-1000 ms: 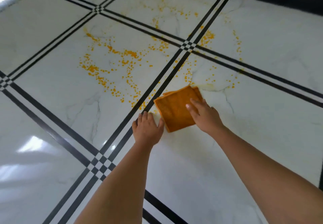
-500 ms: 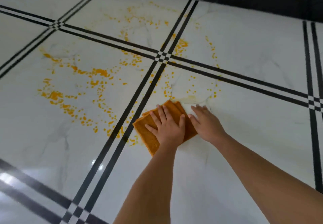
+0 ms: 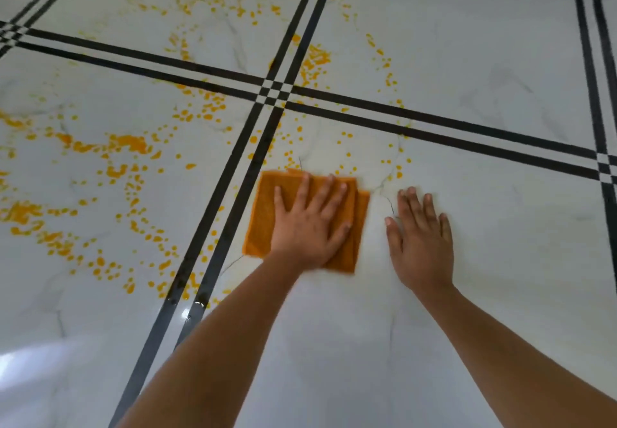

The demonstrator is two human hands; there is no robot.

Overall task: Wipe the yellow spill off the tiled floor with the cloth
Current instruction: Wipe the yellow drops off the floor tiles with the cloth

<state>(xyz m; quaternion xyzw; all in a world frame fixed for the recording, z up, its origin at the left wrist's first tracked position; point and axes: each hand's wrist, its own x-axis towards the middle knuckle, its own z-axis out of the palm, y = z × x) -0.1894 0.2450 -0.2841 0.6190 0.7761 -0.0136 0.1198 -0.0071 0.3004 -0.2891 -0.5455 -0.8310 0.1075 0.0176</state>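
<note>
Pressure from the left hand (image 3: pixel 310 227), spread flat on the orange cloth (image 3: pixel 262 217), probably needed carrying leftward over the yellow spill (image 3: pixel 130 142), with the right hand (image 3: pixel 422 240) splayed on the bare tiled floor (image 3: pixel 517 277) as a brace.

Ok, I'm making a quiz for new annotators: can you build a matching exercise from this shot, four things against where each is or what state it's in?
Things:
1. left hand
2. right hand
3. cloth
4. yellow spill

States:
a. flat on the bare floor, right of the cloth
b. droplets scattered over several tiles
c. pressing down on the cloth, fingers spread
d. orange, folded, under a palm

Pairs: 1-c, 2-a, 3-d, 4-b.
</note>
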